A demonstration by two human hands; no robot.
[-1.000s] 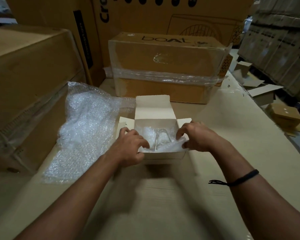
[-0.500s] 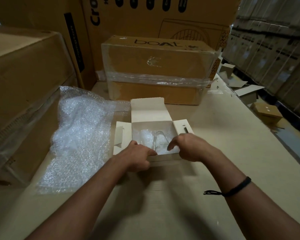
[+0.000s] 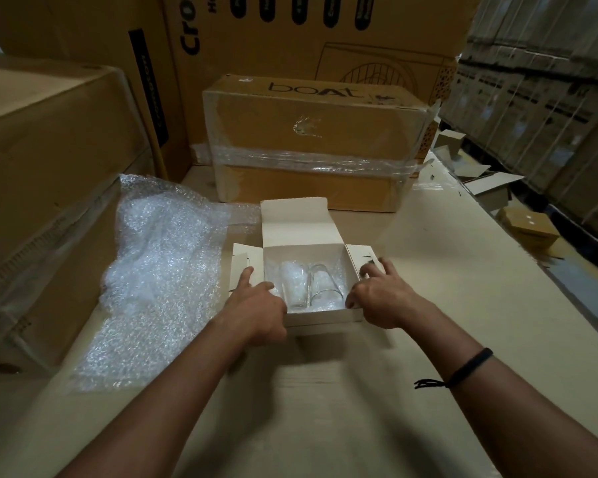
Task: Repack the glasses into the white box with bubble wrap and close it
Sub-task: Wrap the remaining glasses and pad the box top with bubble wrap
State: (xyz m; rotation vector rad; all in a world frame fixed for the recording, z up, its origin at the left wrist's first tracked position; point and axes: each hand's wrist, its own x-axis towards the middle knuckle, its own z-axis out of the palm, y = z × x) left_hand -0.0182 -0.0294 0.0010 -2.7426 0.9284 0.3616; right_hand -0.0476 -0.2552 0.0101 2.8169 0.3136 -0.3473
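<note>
The white box (image 3: 323, 317) sits open on the cardboard-covered surface (image 3: 428, 305), its lid flap (image 3: 295, 222) standing up at the far side and a side flap folded out to each side. Inside it, two clear glasses (image 3: 306, 286) lie side by side on a lining of bubble wrap, their mouths toward the far wall.

The left hand (image 3: 256, 313) rests at the box's near left corner; its grip is loose and holds nothing, with the index finger stretched forward onto the left side flap (image 3: 244, 270) and the thumb reaching over the rim toward the nearer glass. Whether the thumb touches the glass I cannot tell.

The right hand (image 3: 385, 298) is at the near right corner, its grip spread open and empty too: fingers fan out over the right side flap (image 3: 361, 258) while the thumb lies against the box's right wall. A black band (image 3: 468, 369) circles that forearm.

A large loose sheet of bubble wrap (image 3: 156, 270) lies crumpled on the surface just left of the box. Behind the box stands a taped brown carton (image 3: 315, 132) printed "boAt".
</note>
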